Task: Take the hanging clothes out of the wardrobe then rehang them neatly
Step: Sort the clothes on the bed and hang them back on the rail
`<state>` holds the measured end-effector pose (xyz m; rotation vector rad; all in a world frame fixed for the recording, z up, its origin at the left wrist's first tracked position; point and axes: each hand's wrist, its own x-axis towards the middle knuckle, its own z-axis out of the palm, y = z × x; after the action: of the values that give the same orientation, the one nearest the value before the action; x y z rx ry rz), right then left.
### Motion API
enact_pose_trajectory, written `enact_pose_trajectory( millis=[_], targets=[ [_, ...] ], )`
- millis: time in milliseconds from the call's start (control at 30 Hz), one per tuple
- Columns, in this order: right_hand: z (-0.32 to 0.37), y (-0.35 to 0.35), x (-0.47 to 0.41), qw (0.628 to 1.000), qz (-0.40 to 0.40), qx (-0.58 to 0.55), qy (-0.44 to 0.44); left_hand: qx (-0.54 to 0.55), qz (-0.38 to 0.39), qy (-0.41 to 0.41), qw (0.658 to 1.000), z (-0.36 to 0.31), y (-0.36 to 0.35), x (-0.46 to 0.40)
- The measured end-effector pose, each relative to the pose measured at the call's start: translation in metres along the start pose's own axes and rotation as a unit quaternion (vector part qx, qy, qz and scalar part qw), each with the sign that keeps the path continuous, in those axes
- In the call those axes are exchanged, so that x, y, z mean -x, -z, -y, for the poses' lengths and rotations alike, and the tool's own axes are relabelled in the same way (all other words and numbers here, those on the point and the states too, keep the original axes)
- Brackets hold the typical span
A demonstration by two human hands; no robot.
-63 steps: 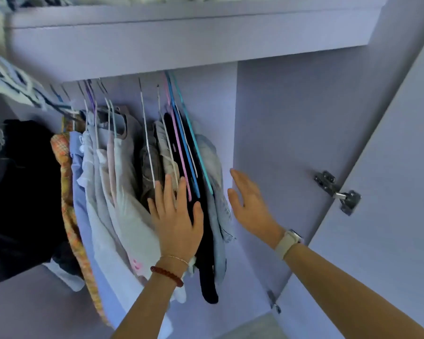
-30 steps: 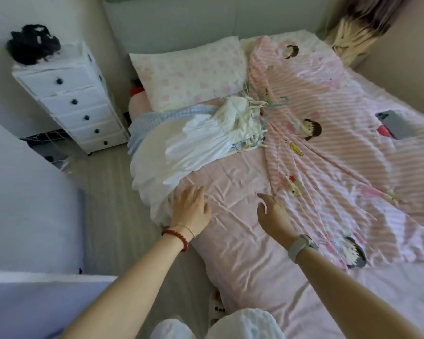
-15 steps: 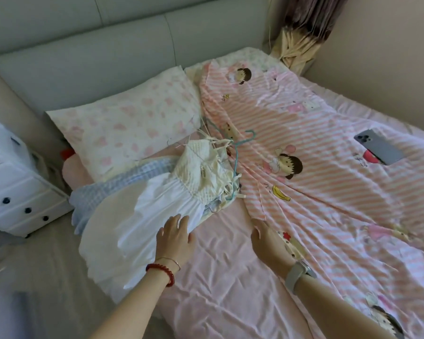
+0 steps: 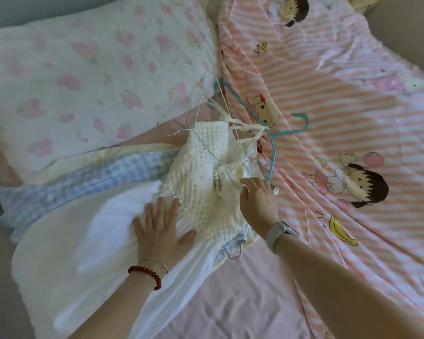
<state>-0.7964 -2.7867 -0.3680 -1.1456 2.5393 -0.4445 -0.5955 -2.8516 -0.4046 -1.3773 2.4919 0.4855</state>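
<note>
Lying in a heap near the left edge of the pink-sheeted bed (image 4: 242,302), a pile of pale clothes on hangers was seen: a cream knitted top (image 4: 201,172) uppermost, a white pleated skirt (image 4: 88,253) below it and a blue-and-white checked garment (image 4: 66,189) beneath. The left hand (image 4: 160,231), with a red bead bracelet (image 4: 146,275) at its wrist, was pressed flat on the white skirt, its grip open and fingers spread. The right hand (image 4: 258,204), above a grey wristwatch (image 4: 280,234), was laid on the right edge of the knitted top, fingers extended, nothing being gripped. A teal wire hanger (image 4: 275,135) and thin white hangers (image 4: 201,111) were tangled at the pile's far end, against the floral pillow (image 4: 83,69) and the pink striped cartoon quilt (image 4: 340,106).
</note>
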Motion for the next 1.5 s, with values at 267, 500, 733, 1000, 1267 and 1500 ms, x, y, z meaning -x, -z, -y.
enact_pose_trajectory(
  millis=[267, 500, 733, 1000, 1267, 1500],
  targets=[
    [0.025, -0.031, -0.047, 0.996, 0.038, 0.079, -0.007, -0.002, -0.027, -0.009, 1.000, 0.011, -0.025, -0.012],
    [0.012, 0.001, -0.048, 0.979, -0.080, -0.138, -0.128, -0.022, -0.032, -0.033, 0.999, 0.013, -0.020, -0.014],
    [-0.015, 0.039, -0.030, 0.941, -0.172, -0.218, -0.192, -0.006, -0.098, -0.072, 0.993, 0.012, -0.001, -0.007],
    [-0.007, 0.081, 0.020, 0.952, -0.188, -0.221, -0.097, 0.222, -0.100, 0.002, 0.970, 0.017, 0.043, 0.045],
    [0.017, 0.133, 0.108, 0.961, -0.216, -0.163, 0.052, 0.350, -0.252, 0.075, 0.899, 0.045, 0.110, 0.168],
    [0.058, 0.178, 0.233, 0.954, -0.150, -0.211, 0.152, 0.375, -0.324, 0.087, 0.864, 0.041, 0.135, 0.317]
  ],
)
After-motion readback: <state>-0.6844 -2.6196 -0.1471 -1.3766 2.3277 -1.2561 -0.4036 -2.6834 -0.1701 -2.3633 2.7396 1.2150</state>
